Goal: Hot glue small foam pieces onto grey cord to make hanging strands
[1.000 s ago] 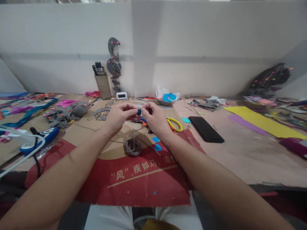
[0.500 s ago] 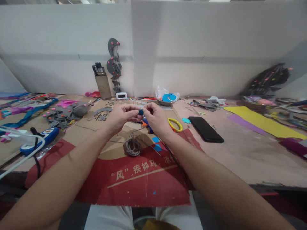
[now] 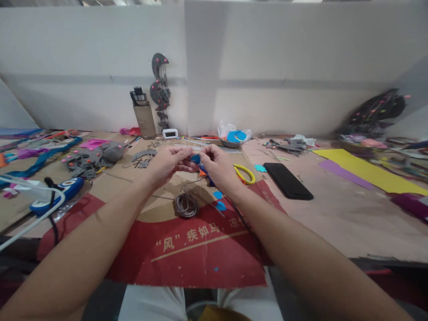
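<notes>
A small blue piece (image 3: 195,158), perhaps felt or foam, is pinched between my two hands above the cardboard. My left hand (image 3: 174,164) has thumb and fingers closed at its left side. From the right, the fingertips of my right hand (image 3: 216,164) press on the same piece. Below the hands lies a coil of grey cord (image 3: 186,205). Two blue cut-outs (image 3: 220,205) rest to the right of the coil. Partly behind my right hand, an orange and dark blue item shows; its kind is hidden. A yellow ring-shaped handle (image 3: 245,174) sits beside my right wrist.
Red printed cardboard (image 3: 200,267) covers the table's front. A black phone (image 3: 288,181) lies right, near yellow sheets (image 3: 364,169). A bottle (image 3: 144,116) and a small white clock (image 3: 170,133) stand by the wall. A blue power strip (image 3: 60,196) with cables is left.
My left thumb has lifted slightly off the blue piece's edge, and more of its face shows now. Both hands stay in nearly the same place.
</notes>
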The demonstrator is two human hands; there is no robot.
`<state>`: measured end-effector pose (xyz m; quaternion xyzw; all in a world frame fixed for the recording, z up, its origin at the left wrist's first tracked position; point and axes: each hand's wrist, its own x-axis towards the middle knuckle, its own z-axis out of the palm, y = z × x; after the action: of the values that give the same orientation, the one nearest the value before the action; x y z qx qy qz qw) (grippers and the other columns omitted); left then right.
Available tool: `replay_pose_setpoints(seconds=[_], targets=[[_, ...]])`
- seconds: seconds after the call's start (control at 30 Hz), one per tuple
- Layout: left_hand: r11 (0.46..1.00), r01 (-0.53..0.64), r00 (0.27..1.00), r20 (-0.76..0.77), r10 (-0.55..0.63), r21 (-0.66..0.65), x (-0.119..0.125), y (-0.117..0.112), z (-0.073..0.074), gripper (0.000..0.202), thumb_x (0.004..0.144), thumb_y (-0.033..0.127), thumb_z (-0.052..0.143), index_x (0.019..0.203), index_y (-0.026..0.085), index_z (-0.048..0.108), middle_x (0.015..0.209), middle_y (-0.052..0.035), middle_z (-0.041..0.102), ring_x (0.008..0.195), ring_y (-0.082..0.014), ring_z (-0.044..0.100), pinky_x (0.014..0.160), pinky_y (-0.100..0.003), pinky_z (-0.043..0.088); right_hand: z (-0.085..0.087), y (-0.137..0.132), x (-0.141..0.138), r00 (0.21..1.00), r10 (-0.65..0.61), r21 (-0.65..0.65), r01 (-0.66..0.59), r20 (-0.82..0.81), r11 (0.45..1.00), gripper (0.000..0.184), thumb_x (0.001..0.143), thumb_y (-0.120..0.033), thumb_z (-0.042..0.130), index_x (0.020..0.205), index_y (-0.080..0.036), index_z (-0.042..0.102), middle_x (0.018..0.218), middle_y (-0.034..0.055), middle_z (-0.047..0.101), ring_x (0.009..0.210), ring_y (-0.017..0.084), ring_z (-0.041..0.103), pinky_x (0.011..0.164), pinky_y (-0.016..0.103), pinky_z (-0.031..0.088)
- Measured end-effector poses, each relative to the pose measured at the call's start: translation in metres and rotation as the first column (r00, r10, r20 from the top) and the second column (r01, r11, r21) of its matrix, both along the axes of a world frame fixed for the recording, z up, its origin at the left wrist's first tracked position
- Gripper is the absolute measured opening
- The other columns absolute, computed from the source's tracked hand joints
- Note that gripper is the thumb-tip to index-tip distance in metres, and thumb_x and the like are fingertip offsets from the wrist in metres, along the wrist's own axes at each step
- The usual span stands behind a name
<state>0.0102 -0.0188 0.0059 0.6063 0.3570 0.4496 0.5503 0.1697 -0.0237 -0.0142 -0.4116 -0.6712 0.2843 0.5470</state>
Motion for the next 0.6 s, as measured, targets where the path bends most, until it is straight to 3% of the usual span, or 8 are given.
replay_pose_setpoints(seconds=[0.17, 0.3, 0.4, 0.5, 0.6], targets=[[0.998, -0.005, 0.998, -0.068, 0.009, 0.060, -0.001, 0.002, -0.003, 0.028, 0.070, 0.039, 0.073, 0.076, 0.013, 0.067, 0.067, -0.0059, 0.068, 0.059, -0.0128, 0.063, 0.060, -0.025, 0.054, -0.004, 0.000, -0.001, 0.999, 0.036, 0.003, -0.036, -0.005, 0.999, 0.013, 0.080, -0.032, 0.049, 0.074, -0.020, 0.049, 0.060, -0.0054, 0.045, 0.056, 0.010, 0.041, 0.053, 0.023, 0.035], [1.000, -0.012, 0.998, -0.059, 0.013, 0.011, -0.001, 0.001, -0.001, 0.030, 0.073, 0.043, 0.069, 0.075, 0.013, 0.066, 0.067, -0.0068, 0.066, 0.056, -0.0134, 0.062, 0.050, -0.024, 0.051, -0.004, 0.000, -0.002, 0.999, 0.041, -0.024, -0.041, -0.023, 0.999, 0.013, 0.079, -0.032, 0.049, 0.073, -0.020, 0.048, 0.060, -0.0057, 0.044, 0.055, 0.010, 0.040, 0.053, 0.023, 0.035], [0.993, -0.120, 0.990, -0.074, 0.120, 0.004, 0.000, 0.004, -0.002, 0.029, 0.076, 0.041, 0.063, 0.073, 0.012, 0.065, 0.066, -0.0070, 0.065, 0.053, -0.0126, 0.059, 0.044, -0.022, 0.047, -0.003, -0.001, -0.002, 1.000, 0.023, -0.030, -0.024, -0.021, 0.999, 0.013, 0.077, -0.032, 0.049, 0.072, -0.020, 0.049, 0.059, -0.0055, 0.044, 0.055, 0.010, 0.040, 0.052, 0.023, 0.035], [0.955, -0.263, 0.946, -0.159, 0.284, 0.138, -0.002, 0.011, -0.007, 0.020, 0.077, 0.032, 0.060, 0.072, 0.013, 0.064, 0.069, -0.0065, 0.065, 0.052, -0.0098, 0.056, 0.042, -0.020, 0.043, -0.002, -0.001, -0.001, 1.000, -0.001, -0.043, 0.001, -0.009, 0.999, 0.013, 0.077, -0.032, 0.048, 0.071, -0.020, 0.049, 0.058, -0.0053, 0.043, 0.054, 0.010, 0.040, 0.052, 0.023, 0.033], [0.911, -0.325, 0.896, -0.226, 0.382, 0.253, -0.007, 0.017, -0.012, 0.007, 0.071, 0.021, 0.058, 0.071, 0.016, 0.062, 0.069, -0.0039, 0.065, 0.051, -0.0093, 0.054, 0.042, -0.019, 0.040, -0.001, -0.001, 0.001, 1.000, -0.020, -0.054, 0.021, 0.009, 0.998, 0.013, 0.076, -0.031, 0.048, 0.071, -0.020, 0.050, 0.057, -0.0052, 0.043, 0.054, 0.010, 0.039, 0.051, 0.023, 0.032]])
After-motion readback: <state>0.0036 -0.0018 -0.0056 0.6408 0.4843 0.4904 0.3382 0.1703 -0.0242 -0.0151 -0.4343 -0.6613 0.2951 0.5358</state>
